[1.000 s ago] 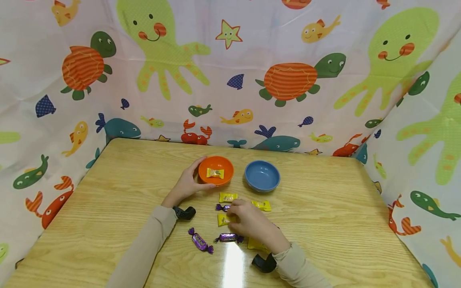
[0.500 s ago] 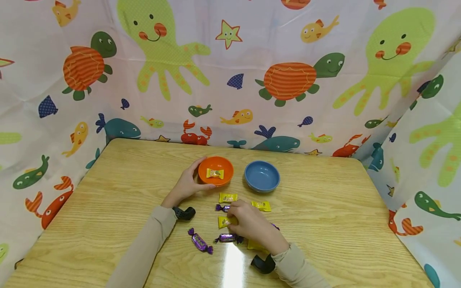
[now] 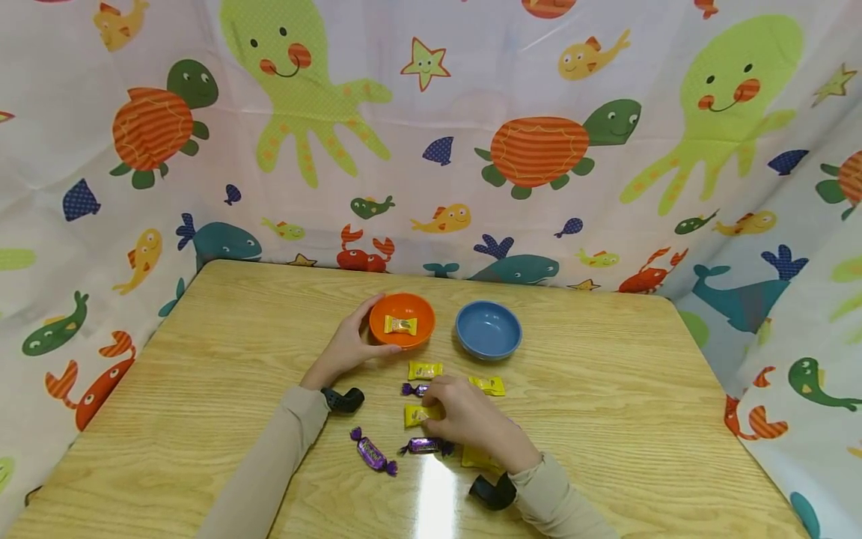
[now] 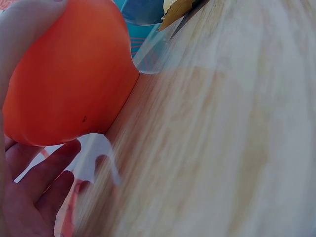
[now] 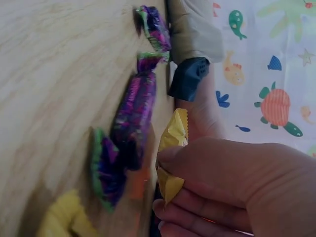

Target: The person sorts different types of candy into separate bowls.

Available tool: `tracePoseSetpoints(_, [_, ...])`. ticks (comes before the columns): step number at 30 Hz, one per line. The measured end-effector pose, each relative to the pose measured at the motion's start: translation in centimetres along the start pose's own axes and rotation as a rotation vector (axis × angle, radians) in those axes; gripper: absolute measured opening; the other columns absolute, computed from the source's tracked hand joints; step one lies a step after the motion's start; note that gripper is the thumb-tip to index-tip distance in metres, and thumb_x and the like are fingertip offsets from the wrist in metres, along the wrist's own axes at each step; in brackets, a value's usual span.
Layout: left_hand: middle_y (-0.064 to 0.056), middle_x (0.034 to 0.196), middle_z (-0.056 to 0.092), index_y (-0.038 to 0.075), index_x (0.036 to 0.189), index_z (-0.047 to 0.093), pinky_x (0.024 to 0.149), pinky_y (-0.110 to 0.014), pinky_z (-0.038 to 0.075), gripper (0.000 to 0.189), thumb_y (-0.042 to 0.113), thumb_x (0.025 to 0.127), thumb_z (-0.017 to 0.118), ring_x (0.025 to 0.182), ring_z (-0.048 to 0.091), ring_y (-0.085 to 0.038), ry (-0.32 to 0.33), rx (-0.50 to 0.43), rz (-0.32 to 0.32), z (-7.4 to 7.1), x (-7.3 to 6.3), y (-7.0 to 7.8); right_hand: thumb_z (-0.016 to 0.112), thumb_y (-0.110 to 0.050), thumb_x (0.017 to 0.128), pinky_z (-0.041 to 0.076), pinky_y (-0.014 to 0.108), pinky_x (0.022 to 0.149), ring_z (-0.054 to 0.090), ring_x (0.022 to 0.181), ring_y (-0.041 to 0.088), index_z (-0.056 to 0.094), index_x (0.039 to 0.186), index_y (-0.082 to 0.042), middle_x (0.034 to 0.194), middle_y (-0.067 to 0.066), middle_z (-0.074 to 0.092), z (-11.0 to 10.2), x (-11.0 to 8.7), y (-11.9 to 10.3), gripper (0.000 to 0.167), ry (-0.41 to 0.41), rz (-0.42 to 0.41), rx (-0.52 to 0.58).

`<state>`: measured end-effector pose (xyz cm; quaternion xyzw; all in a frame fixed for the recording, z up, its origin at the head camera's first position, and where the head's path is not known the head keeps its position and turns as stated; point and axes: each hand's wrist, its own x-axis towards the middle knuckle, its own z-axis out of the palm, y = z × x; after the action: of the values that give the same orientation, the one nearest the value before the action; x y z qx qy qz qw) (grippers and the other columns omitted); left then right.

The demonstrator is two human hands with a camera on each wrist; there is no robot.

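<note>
My left hand (image 3: 350, 346) holds the orange bowl (image 3: 404, 305) from its left side, thumb along the near wall and fingers round the far side. One yellow-wrapped candy (image 3: 400, 325) lies in that bowl. Over the wrapped candies, my right hand (image 3: 469, 416) pinches another yellow candy (image 5: 174, 129) between thumb and fingers, as the right wrist view shows. Just nearer to me lies a purple-wrapped candy (image 3: 424, 445). A second purple candy (image 3: 414, 390) is partly hidden behind the right fingers. In the left wrist view the orange bowl (image 4: 69, 74) fills the upper left.
A blue bowl (image 3: 488, 329) stands right of the orange one. Yellow candies (image 3: 426, 370) lie before the bowls, with more yellow wrappers (image 3: 488, 385) to the right and others (image 3: 477, 458) under the right wrist. One purple candy (image 3: 373, 452) lies at the left. Patterned cloth surrounds the wooden table (image 3: 606, 389).
The yellow candy in my right fingers has shifted very slightly left and toward me. My left hand stays on the orange bowl, nearly still.
</note>
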<state>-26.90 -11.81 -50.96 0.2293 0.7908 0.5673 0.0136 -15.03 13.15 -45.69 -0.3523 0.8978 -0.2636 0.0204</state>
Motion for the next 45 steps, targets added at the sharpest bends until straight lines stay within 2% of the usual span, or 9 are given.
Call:
tracePoseSetpoints(4, [-0.011,0.160,0.029,0.006,0.157,0.024,0.120,-0.044,0.020,0.100,0.015,0.078,0.086,0.146,0.028,-0.027,-0.007,0.024,-0.009,0.0,0.1,0.3,0.080,-0.012,0.079,0.052,0.022,0.069,0.055,0.076,0.011,0.072,0.093,-0.006,0.091,0.000,0.065,-0.9,0.1,-0.3,0.017,0.011,0.021,0.039])
tracePoseSetpoints(11, [-0.019,0.156,0.033,0.001,0.154,0.028,0.119,-0.049,0.022,0.095,0.013,0.079,0.086,0.144,0.031,-0.032,-0.014,0.013,0.005,-0.5,-0.9,3.8,0.083,-0.006,0.077,0.053,0.025,0.070,0.062,0.079,0.018,0.071,0.089,-0.006,0.087,0.002,0.066,-3.2,1.2,-0.5,0.017,0.088,-0.035,0.035])
tracePoseSetpoints(17, [-0.020,0.156,0.032,0.000,0.154,0.028,0.118,-0.049,0.023,0.095,0.012,0.079,0.086,0.144,0.031,-0.033,-0.018,-0.004,0.018,-0.4,-0.8,3.9,0.082,-0.008,0.080,0.057,0.035,0.075,0.062,0.083,0.017,0.072,0.091,-0.006,0.090,0.003,0.067,-5.4,2.6,-0.5,0.015,0.124,-0.025,0.049])
tracePoseSetpoints(23, [-0.013,0.158,0.032,0.005,0.156,0.024,0.119,-0.047,0.021,0.099,0.010,0.079,0.085,0.144,0.031,-0.029,-0.013,-0.026,0.000,0.0,-0.1,1.1,0.082,-0.009,0.081,0.055,0.029,0.075,0.064,0.083,0.019,0.074,0.093,-0.006,0.091,0.003,0.069,-6.5,4.5,0.1,0.015,0.141,-0.020,0.035])
tracePoseSetpoints(25, [-0.010,0.158,0.032,0.006,0.157,0.024,0.119,-0.046,0.021,0.099,0.011,0.079,0.085,0.145,0.030,-0.027,-0.013,-0.036,0.001,0.1,0.1,0.4,0.081,-0.008,0.082,0.055,0.030,0.076,0.064,0.085,0.021,0.074,0.094,-0.005,0.092,0.004,0.068,-6.6,5.3,0.3,0.015,0.144,-0.009,0.050])
tracePoseSetpoints(29, [-0.009,0.157,0.034,0.006,0.156,0.027,0.119,-0.047,0.022,0.099,0.018,0.079,0.087,0.144,0.031,-0.026,-0.008,-0.046,0.019,-0.1,0.0,0.1,0.079,-0.010,0.084,0.055,0.034,0.079,0.063,0.088,0.023,0.072,0.097,-0.004,0.094,0.005,0.067,-6.5,7.1,0.7,0.016,0.142,0.042,0.075])
tracePoseSetpoints(33, [-0.014,0.157,0.034,0.006,0.156,0.027,0.119,-0.048,0.023,0.097,0.020,0.080,0.085,0.144,0.031,-0.028,-0.017,-0.007,-0.002,-0.5,-0.6,2.3,0.080,-0.012,0.084,0.054,0.031,0.080,0.062,0.088,0.021,0.072,0.097,-0.004,0.094,0.004,0.067,-5.8,9.1,1.4,0.017,0.129,0.109,0.083])
tracePoseSetpoints(36, [-0.017,0.157,0.032,0.006,0.156,0.026,0.119,-0.048,0.023,0.096,0.016,0.081,0.084,0.145,0.030,-0.030,-0.027,0.006,-0.022,-0.5,-0.9,3.8,0.081,-0.011,0.082,0.054,0.031,0.078,0.061,0.085,0.020,0.073,0.094,-0.004,0.091,0.005,0.066,-4.9,10.6,2.3,0.016,0.117,0.124,0.062])
tracePoseSetpoints(45, [-0.013,0.159,0.030,0.007,0.157,0.026,0.119,-0.047,0.021,0.096,0.016,0.080,0.085,0.146,0.028,-0.029,-0.023,-0.022,-0.033,-0.5,-0.9,3.4,0.081,-0.012,0.083,0.054,0.027,0.075,0.060,0.082,0.016,0.075,0.093,-0.006,0.090,0.004,0.068,-2.9,12.6,3.3,0.013,-0.011,0.159,-0.067])
